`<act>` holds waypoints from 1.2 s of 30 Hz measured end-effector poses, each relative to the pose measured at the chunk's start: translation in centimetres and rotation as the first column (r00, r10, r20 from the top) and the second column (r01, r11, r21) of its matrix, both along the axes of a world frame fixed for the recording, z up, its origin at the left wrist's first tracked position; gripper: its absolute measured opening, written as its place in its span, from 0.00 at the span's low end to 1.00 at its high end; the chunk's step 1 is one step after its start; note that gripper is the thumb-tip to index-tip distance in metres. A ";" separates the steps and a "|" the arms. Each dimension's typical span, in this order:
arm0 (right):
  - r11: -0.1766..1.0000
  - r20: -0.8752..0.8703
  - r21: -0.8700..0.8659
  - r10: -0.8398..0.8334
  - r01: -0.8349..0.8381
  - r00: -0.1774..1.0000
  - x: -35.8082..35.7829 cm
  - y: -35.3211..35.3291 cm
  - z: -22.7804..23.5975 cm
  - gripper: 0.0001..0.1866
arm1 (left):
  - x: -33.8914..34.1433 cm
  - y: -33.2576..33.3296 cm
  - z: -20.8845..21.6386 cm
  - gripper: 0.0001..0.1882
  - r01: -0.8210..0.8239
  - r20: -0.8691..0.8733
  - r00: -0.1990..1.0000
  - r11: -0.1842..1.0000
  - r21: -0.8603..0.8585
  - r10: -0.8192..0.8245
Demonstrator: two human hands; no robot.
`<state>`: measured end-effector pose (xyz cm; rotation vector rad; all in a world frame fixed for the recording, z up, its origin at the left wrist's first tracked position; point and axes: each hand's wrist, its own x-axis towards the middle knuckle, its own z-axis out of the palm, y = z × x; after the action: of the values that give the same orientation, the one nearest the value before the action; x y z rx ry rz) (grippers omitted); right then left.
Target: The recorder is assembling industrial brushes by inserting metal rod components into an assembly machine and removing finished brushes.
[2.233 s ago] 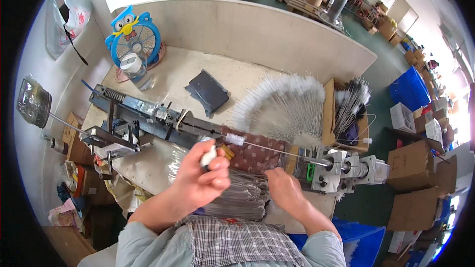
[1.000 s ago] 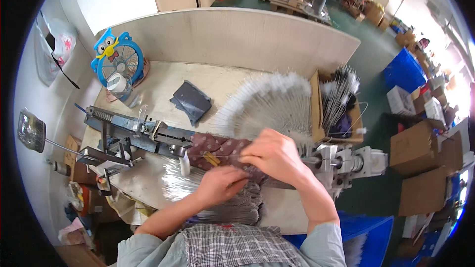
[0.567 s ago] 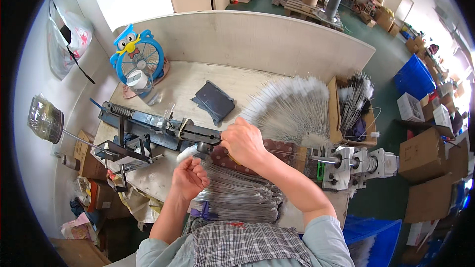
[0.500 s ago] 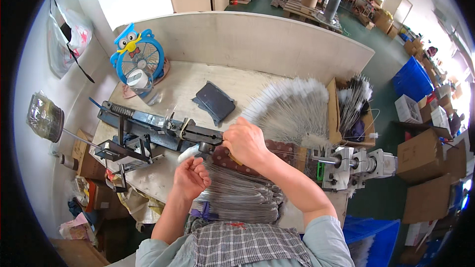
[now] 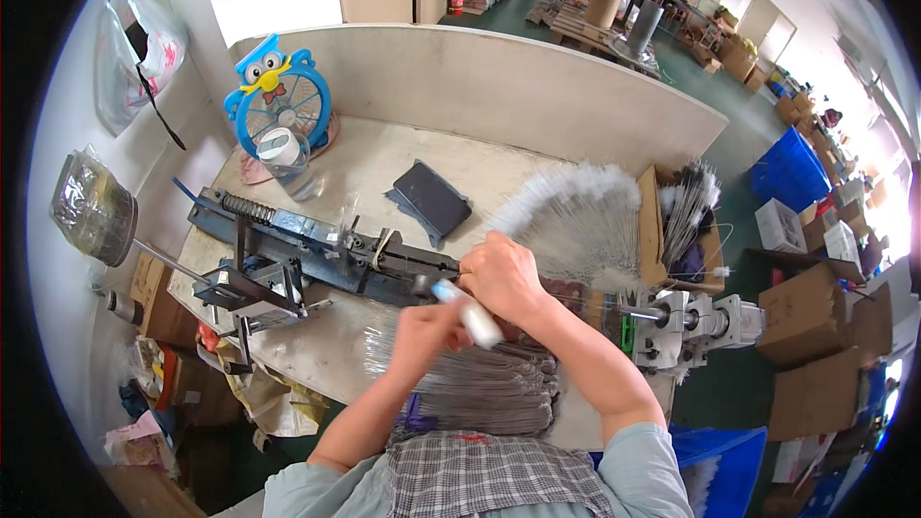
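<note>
A long black metal bench tool (image 5: 317, 245) lies slantwise across the table. My right hand (image 5: 501, 278) is closed in a pinch at its right end; whatever sits between the fingertips is too small and hidden to name. Against a white lever handle (image 5: 477, 319) at that same end, blurred by motion, my left hand (image 5: 427, 336) presses with curled fingers. Below both hands lies a thick bundle of thin metal wires (image 5: 480, 388). Farther right, wire stems with white bristle tips (image 5: 585, 211) are spread out in a fan.
A dark phone-like slab (image 5: 432, 200) lies behind the tool. At the back left stand a blue cartoon fan (image 5: 283, 101) and a clear cup with a white lid (image 5: 280, 149). A cardboard box of wire brushes (image 5: 652, 230) and a metal shaft machine (image 5: 696, 315) occupy the right side.
The white lever handle has swung to the right, and my left hand has moved right and up with it. My right hand stays pinched at the tool's end. The whole view has shifted slightly.
</note>
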<state>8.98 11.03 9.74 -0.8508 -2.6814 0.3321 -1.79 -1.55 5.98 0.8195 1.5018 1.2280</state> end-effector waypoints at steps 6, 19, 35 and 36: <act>0.999 -0.028 0.015 0.030 -0.030 0.999 0.7 -0.2 -0.4 0.07 | -0.1 0.6 -0.9 0.30 -0.061 -0.633 0.765 0.965 -0.256 -0.120; 0.982 -0.388 -0.175 -0.003 -0.071 0.922 6.9 -4.4 -4.2 0.04 | 2.5 1.3 -4.0 0.06 -0.126 -0.011 0.992 0.989 0.073 0.127; 0.986 -0.137 -0.161 -0.062 0.040 0.989 4.4 -2.9 -6.1 0.13 | -11.6 -11.7 -7.7 0.15 -0.677 0.534 0.552 0.718 -0.163 0.641; 0.988 -0.128 -0.150 -0.056 0.036 0.990 4.5 -2.7 -6.2 0.13 | -10.9 -12.6 -6.9 0.19 -0.772 0.439 0.508 0.618 -0.149 0.741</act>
<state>13.47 8.31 3.50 -0.8983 -2.5354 0.5621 -12.69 -14.15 -0.87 -0.2087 1.4322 1.9634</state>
